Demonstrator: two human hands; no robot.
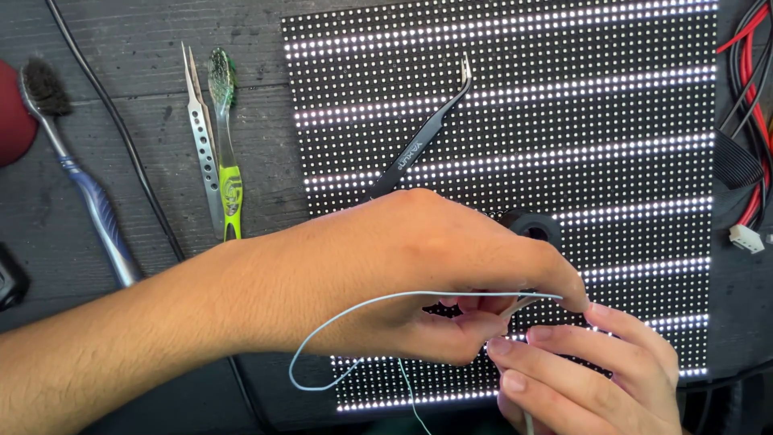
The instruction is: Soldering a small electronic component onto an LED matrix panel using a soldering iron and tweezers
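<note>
The left hand (435, 266) reaches across from the left, fingers curled and pinched onto a thin pale-blue wire (338, 318). The wire loops out below the wrist in a smooth curve and runs back to the fingertips, over the lower part of an LED panel (564, 105). The right hand (588, 370) comes up from the bottom right, its fingers bent and closed around the same wire where both hands meet. A small black round part (535, 225) shows just behind the left knuckles; what it is cannot be told.

The panel is a flat, dark rectangle with a fine grid of dots, lit in bright white horizontal bands. One pair of black curved-tip tweezers (427, 137) lies on it at a slant, its lower end hidden behind the left hand.

The worktop (137, 48) is dark, worn wood with coarse grain. On it, left of the panel, lie one pair of straight steel tweezers (201, 141) with a row of holes and two toothbrushes: a green and yellow toothbrush (227, 145) just beside them, and a blue and grey toothbrush (76, 169) with dark, frayed bristles farther left. A thin black cable (121, 129) runs between them. At the right edge sit red and black wires (749, 80) and a white plastic connector (746, 238).
</note>
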